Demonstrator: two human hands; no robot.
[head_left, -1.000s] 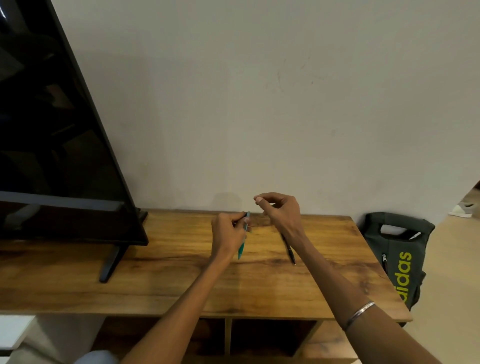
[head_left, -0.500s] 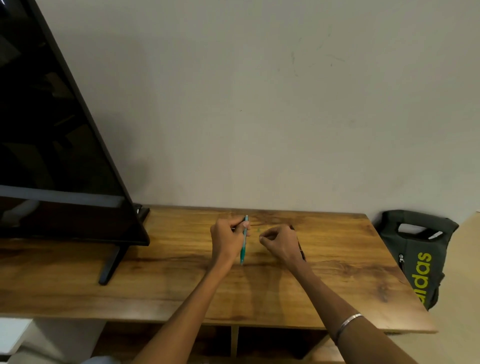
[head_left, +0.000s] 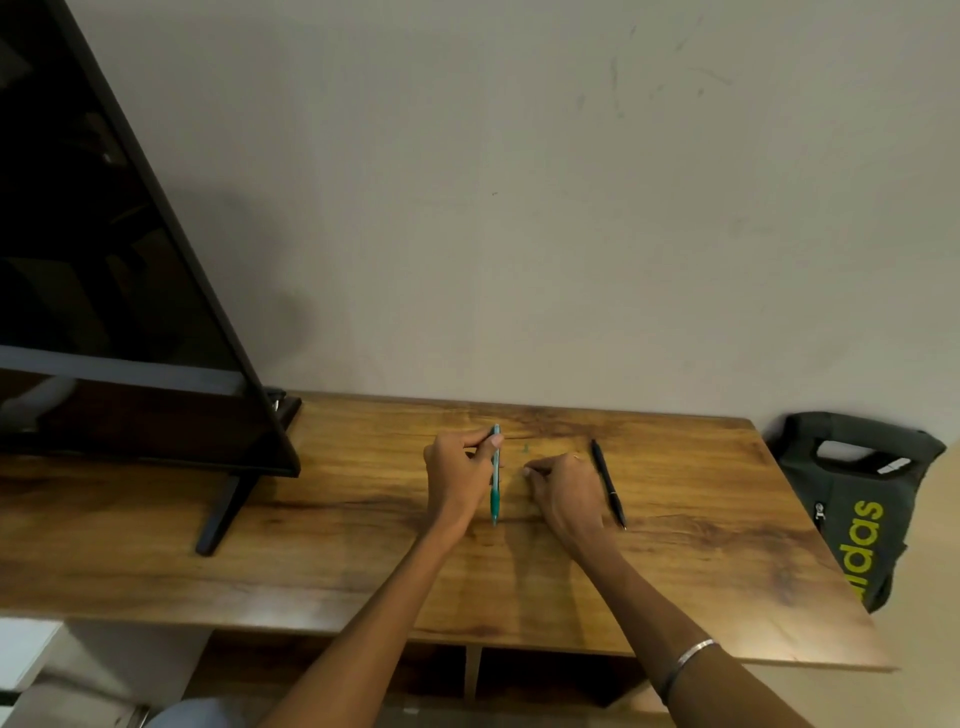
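Left hand (head_left: 457, 478) pinches a slim teal pen (head_left: 495, 493) over a grained wooden table (head_left: 337, 545); right hand (head_left: 563, 491) curled, contents unclear.

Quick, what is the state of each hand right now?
Left hand: holding the teal pen.
Right hand: fingers curled; whether they pinch something cannot be told.

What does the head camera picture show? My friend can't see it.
A person's left hand holds a green pen at a wooden table, while the right hand rests curled beside it. A black pen lies on the table just right of that hand. A dark TV stands at the left, and a grey bag sits at the right.
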